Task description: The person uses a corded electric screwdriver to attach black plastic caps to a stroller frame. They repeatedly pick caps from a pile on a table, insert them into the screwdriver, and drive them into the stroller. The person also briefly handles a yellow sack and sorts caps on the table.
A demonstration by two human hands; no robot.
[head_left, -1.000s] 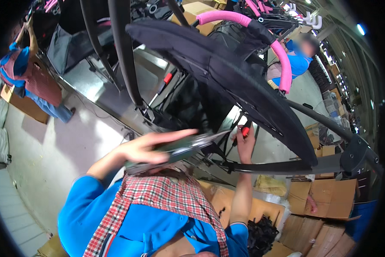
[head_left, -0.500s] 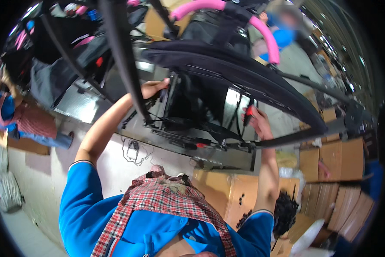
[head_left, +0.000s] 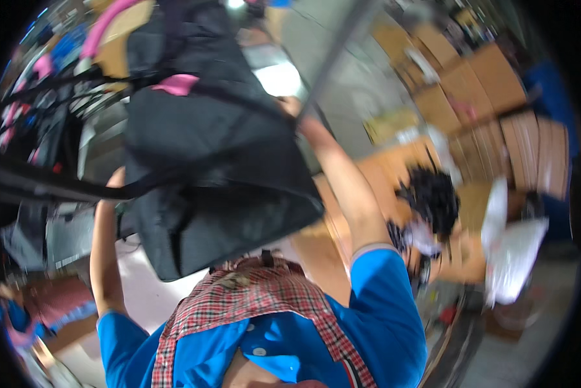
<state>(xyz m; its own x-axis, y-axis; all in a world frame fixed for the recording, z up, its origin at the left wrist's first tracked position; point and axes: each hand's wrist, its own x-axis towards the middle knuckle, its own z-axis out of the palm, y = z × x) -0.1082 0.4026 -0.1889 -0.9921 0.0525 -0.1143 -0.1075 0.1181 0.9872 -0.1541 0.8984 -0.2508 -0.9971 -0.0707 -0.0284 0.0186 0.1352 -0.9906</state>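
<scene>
A stroller with a black fabric seat [head_left: 219, 142] fills the middle of the view, tilted close in front of me. Its dark frame tube [head_left: 58, 184] sweeps across the left, and a pink foam handle [head_left: 98, 32] shows at the upper left. My left hand [head_left: 117, 178] is at the stroller's left side, partly covered by the tube; its fingers are hidden. On the other side, my right hand [head_left: 292, 107] appears closed on the stroller's edge, next to a blurred grey bar [head_left: 339, 52]. Its finger detail is smeared.
Flattened and stacked cardboard boxes [head_left: 491, 84] stand at the right. A bundle of black straps or parts [head_left: 433, 200] lies on cardboard near my right arm, with a clear plastic bag [head_left: 517, 258] beyond. Another person's checked apron [head_left: 58, 301] shows at the lower left.
The stroller has been turned, bringing its black fabric toward me over the middle. My right hand has moved up and left, away from the red-and-black piece; my left hand is lower and farther left.
</scene>
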